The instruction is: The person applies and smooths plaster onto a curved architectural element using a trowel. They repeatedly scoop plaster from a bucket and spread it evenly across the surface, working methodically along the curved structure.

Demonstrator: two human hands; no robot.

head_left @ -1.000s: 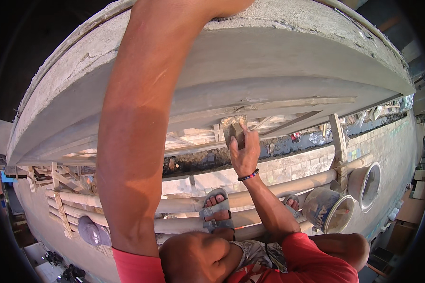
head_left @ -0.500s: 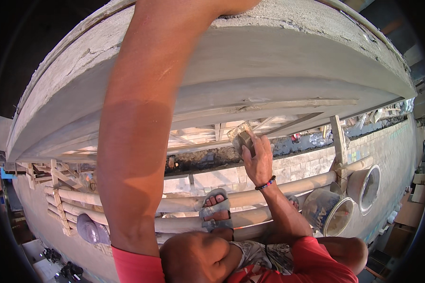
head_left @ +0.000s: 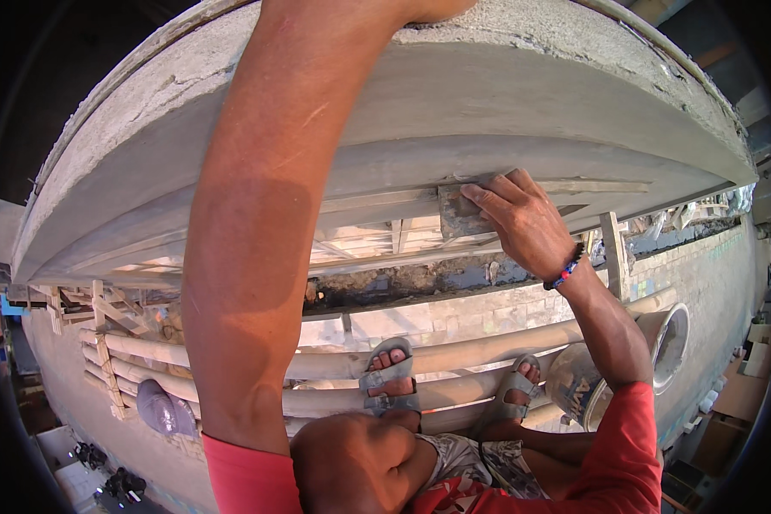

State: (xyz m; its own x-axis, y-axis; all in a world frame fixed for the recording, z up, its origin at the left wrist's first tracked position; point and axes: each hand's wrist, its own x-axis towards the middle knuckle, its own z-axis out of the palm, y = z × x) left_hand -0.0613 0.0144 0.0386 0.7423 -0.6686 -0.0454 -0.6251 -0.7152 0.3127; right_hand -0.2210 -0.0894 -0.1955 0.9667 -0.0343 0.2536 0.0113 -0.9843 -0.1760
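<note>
Head view, hand float: we see the rectangular hand float (head_left: pixel 461 224) against the narrow ledge (head_left: pixel 612 186) of the grey wall (head_left: pixel 471 94); a tilted edge could gouge the smooth face.
Right hand (head_left: pixel 527 216): we find it curled over the float; a weak grip could let the tool fall toward the dark channel (head_left: pixel 377 287).
Left hand (head_left: pixel 441 8): at the rough concrete rim (head_left: pixel 514 27), cropped; we cannot tell its grip. Crumbling there could cost support.
Bamboo poles (head_left: pixel 463 349): sandalled feet (head_left: pixel 390 377) rest here; rolling poles could cause a fall.
Bucket (head_left: pixel 571 383): near the right foot; a knock could tip it.
</note>
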